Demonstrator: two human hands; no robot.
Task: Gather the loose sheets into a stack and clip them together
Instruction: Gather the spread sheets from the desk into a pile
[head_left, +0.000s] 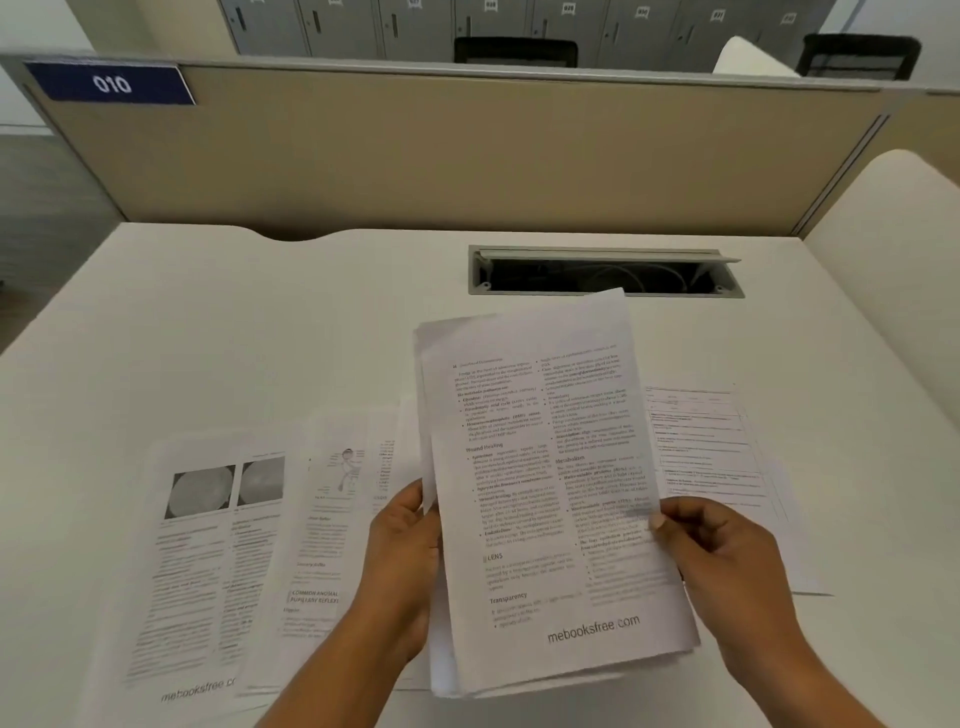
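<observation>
Both hands hold a small stack of printed sheets (545, 483) tilted up over the white desk (260, 322). My left hand (402, 561) grips the stack's left edge. My right hand (722, 561) pinches its right edge, thumb on the top page. On the desk to the left lie two loose sheets: one with two round grey pictures (197, 561) and one overlapping it with a small diagram (322, 525). Another loose sheet with a table or form (722, 467) lies to the right, partly under the stack and my right hand. No clip is in view.
An open cable tray (605, 273) is set into the desk behind the stack. A beige partition (467, 150) with a blue "010" label (111, 83) closes off the back. A white rounded panel (893, 249) stands at the right. Grey lockers are beyond.
</observation>
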